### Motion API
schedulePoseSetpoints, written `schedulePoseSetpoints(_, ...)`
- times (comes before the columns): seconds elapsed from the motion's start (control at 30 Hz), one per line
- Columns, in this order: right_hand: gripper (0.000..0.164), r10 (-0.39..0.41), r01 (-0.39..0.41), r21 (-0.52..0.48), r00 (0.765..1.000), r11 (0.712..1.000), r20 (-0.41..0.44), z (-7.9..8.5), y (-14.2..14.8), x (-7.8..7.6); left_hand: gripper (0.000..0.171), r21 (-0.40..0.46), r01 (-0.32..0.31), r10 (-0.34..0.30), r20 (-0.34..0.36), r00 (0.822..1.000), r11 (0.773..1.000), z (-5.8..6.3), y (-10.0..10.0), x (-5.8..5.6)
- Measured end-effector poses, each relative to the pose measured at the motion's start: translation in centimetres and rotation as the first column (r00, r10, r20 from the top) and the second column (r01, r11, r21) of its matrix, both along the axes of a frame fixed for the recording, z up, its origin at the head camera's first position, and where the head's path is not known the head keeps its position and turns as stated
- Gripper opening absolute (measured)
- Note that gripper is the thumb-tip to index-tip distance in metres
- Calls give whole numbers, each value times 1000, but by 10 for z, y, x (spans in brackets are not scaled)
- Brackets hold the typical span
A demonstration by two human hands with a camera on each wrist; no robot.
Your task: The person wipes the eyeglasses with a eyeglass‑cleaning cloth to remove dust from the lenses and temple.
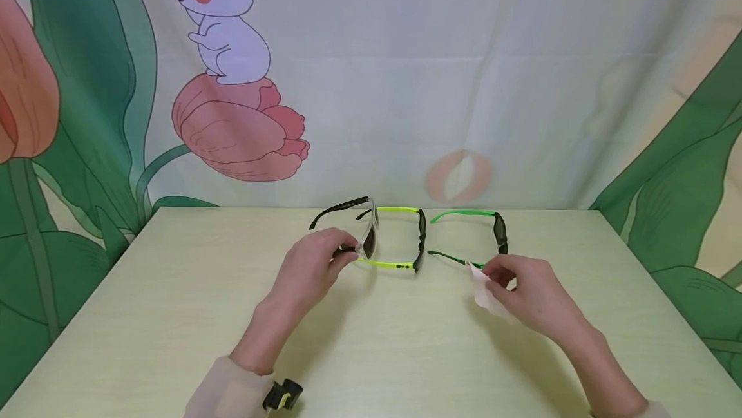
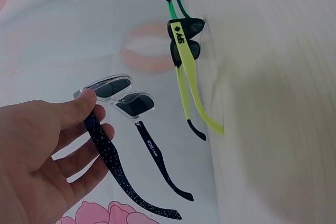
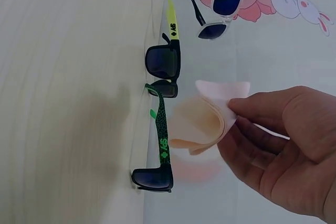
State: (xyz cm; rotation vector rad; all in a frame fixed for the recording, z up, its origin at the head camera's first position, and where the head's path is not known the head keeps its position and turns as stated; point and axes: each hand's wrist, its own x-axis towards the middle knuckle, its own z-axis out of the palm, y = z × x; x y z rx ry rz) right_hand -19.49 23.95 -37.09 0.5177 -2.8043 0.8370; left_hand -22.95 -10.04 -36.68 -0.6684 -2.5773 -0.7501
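Note:
My left hand [image 1: 315,262] pinches a pair of sunglasses [image 2: 113,88] with a clear frame and speckled black temples at the hinge, holding it raised above the table. In my right hand [image 1: 536,292] is a folded pale pink cloth [image 3: 210,121], gripped between thumb and fingers. Yellow-armed sunglasses [image 1: 394,266] with a black front stand on the table behind the clear pair. To their right are green-armed sunglasses [image 1: 500,231], also with a black front, close behind the right hand and cloth. In the head view the cloth overlaps one green arm; the right wrist view shows them apart.
The pale wooden table [image 1: 406,353] ends at a hanging curtain [image 1: 371,83] printed with a rabbit and flowers. A small black device [image 1: 283,395] is fixed at the left sleeve.

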Motion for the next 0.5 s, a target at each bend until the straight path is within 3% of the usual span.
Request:
schedulePoseSetpoints(0.2, 15, 61, -66, -45, 993, 997, -101, -1, -6, -2, 15, 81, 92, -93, 9, 996, 992, 0, 3, -1)
schedulePoseSetpoints(0.5, 19, 98, -129, -145, 974, 981, -203, -5, -18, -1, 13, 99, 187, -189, 19, 982, 977, -3, 13, 2)
